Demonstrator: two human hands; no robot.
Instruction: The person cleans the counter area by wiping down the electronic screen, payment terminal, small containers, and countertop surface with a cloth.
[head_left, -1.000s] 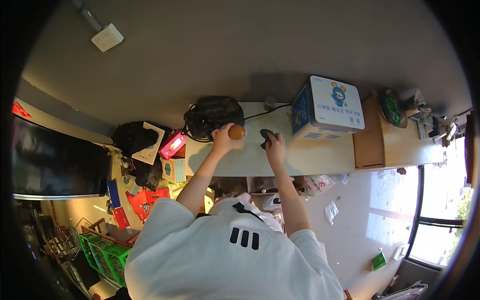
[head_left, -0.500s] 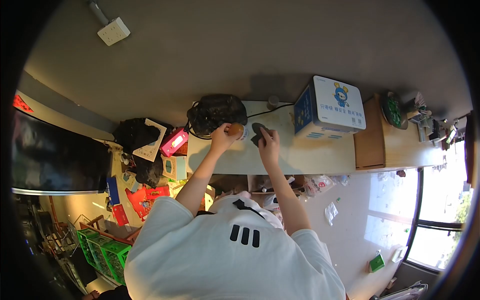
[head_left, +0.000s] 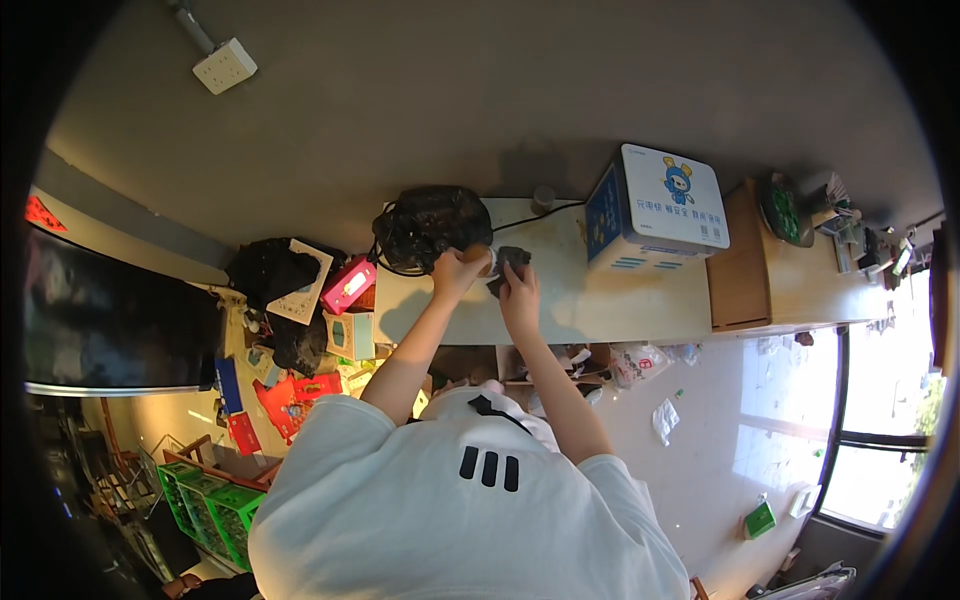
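My left hand (head_left: pixel 458 272) is closed round a small brownish round-topped container (head_left: pixel 478 256), tilted so that a pale end points to the right. Just right of it, my right hand (head_left: pixel 518 287) grips a dark grey cloth (head_left: pixel 513 258), which is close to the container's pale end; whether they touch I cannot tell. Both hands are over the pale tabletop (head_left: pixel 620 305). A black plastic bag (head_left: pixel 435 222) lies behind my left hand. Behind the cloth, near the wall, stands a small clear cup (head_left: pixel 543 199).
A white and blue box (head_left: pixel 672 200) stands on the table's right part, with a black cable running to it. Beyond is a wooden cabinet (head_left: pixel 742 265). Pink box (head_left: pixel 348 284), red bags and green crates (head_left: pixel 210 505) are at the left. Plastic bags (head_left: pixel 640 364) lie below the table.
The container has turned from upright to sideways in my left hand. My right hand has moved left and lifted the cloth beside it.
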